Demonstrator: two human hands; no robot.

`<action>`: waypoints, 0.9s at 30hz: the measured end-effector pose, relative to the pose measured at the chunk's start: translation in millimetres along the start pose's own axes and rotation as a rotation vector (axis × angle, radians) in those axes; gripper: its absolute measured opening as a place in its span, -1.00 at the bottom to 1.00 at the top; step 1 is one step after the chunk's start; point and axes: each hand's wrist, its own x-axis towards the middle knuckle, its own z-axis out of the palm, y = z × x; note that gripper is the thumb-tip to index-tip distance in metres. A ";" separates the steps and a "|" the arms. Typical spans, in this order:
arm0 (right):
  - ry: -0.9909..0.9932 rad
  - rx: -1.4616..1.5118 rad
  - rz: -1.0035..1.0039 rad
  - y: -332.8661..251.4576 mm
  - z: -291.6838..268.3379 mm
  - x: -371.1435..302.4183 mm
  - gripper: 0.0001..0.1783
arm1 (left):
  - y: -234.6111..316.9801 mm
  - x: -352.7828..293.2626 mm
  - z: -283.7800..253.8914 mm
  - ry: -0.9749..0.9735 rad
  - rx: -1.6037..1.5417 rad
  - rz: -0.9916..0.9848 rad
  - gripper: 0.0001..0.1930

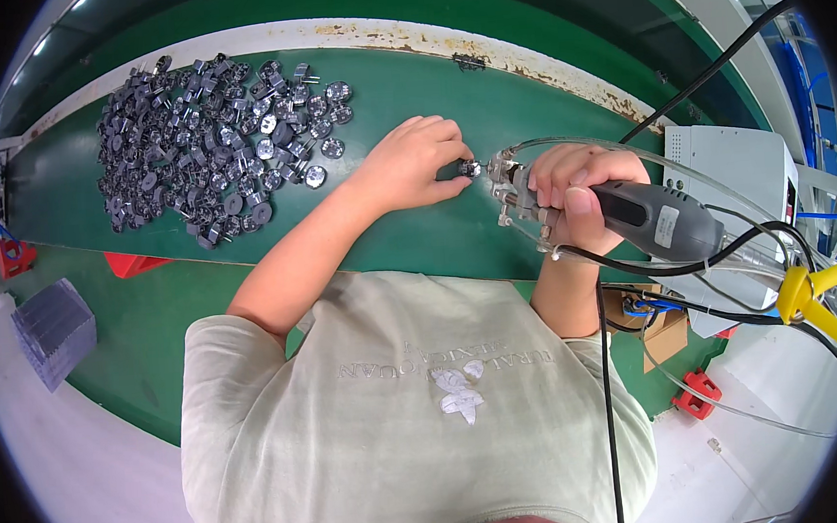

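The left hand (pixel 415 161) is pinching a small metal part (pixel 470 170) at its fingertips, while the right hand (pixel 579 194), fingers wrapped, is gripping a grey rotary tool (pixel 660 220), its tip just beside the part.

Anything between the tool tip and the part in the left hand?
Nothing visible. The left hand pinches the small metal part at its fingertips, and the rotary tool in the right hand points its metal tip straight at it across bare green table.
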 end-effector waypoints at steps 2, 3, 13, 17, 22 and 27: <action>-0.015 -0.020 0.007 1.0 2.3 1.3 -0.72 | -0.5 -1.2 0.4 -0.005 0.006 0.011 -0.73; -0.018 -0.045 0.011 1.3 5.4 2.5 -0.72 | -0.9 -0.9 1.0 -0.013 0.010 0.017 -0.73; -0.003 0.047 -0.052 9.0 5.0 5.8 -0.64 | 0.8 0.2 -1.2 -0.039 0.020 0.001 -0.74; -0.009 0.016 -0.171 -19.4 8.5 13.5 -0.49 | -2.2 -1.9 2.8 -0.023 0.027 -0.002 -0.74; 0.013 -0.217 -0.126 -52.2 18.6 19.0 -0.54 | -0.6 -3.2 1.0 -0.016 0.009 -0.015 -0.73; -0.032 -0.138 0.079 -61.3 22.5 15.0 -0.58 | -1.8 -2.8 -0.4 -0.034 -0.011 -0.014 -0.70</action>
